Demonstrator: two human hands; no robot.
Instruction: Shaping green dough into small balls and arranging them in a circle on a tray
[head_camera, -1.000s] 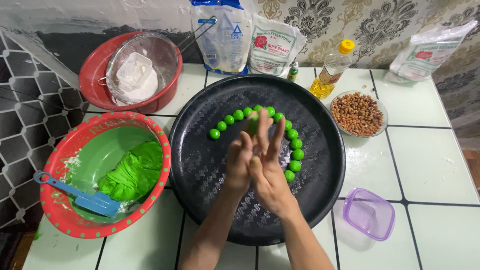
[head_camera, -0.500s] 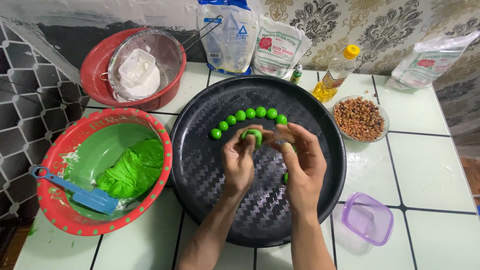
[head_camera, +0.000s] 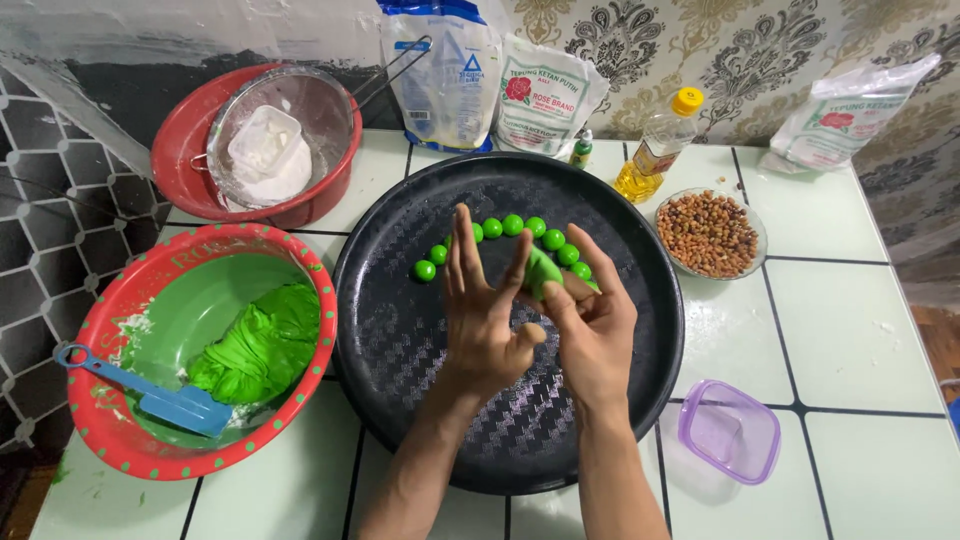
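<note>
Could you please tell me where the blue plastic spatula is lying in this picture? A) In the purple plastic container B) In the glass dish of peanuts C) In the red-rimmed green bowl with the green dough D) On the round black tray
C: the blue plastic spatula rests inside the red-rimmed green bowl, beside the bright green dough mass.

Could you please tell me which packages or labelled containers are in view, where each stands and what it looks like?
Blue and white bag: back wall, centre-left, upright.
White bag with a red flower emblem: beside it, upright.
Clear oil bottle, yellow cap, pale label: right of the bags.
Second white bag: back right, leaning.
Small green bottle: between bag and oil.
</note>
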